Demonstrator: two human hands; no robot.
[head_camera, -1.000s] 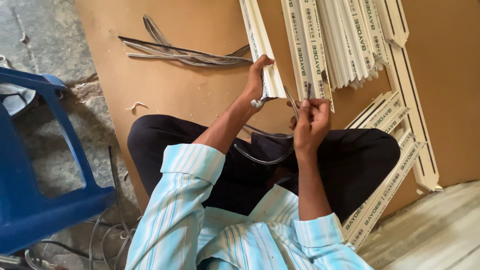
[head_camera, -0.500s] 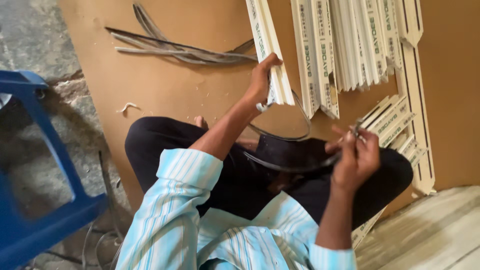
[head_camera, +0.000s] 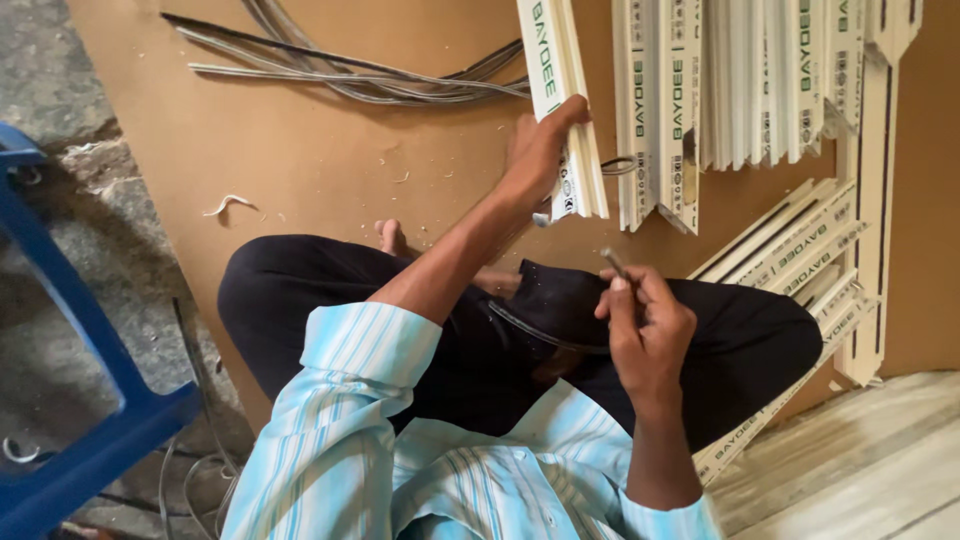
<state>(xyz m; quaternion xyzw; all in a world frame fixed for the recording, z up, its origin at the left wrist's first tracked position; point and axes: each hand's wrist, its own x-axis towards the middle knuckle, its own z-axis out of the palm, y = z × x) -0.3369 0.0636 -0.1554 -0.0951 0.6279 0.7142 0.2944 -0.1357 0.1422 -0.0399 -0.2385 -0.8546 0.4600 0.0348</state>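
Observation:
I sit cross-legged on a brown board (head_camera: 300, 150). My left hand (head_camera: 538, 152) grips the lower end of a long white plastic channel strip (head_camera: 560, 90) that runs up out of the frame. My right hand (head_camera: 645, 330) is over my lap, fingers closed on the end of a thin grey strip (head_camera: 612, 262). That grey strip curves across my dark trousers (head_camera: 545, 330) and up toward the white channel's end.
Several more white channel strips (head_camera: 740, 90) lie at the top right, with others stacked along my right knee (head_camera: 810, 250). A bundle of thin grey strips (head_camera: 350, 75) lies at the top. A blue plastic chair (head_camera: 70, 400) and loose cables (head_camera: 190, 470) are on my left.
My right hand has drawn away from the white channel's end, down and right over my lap, with the thin grey strip trailing from it. My left hand has kept its hold on the channel.

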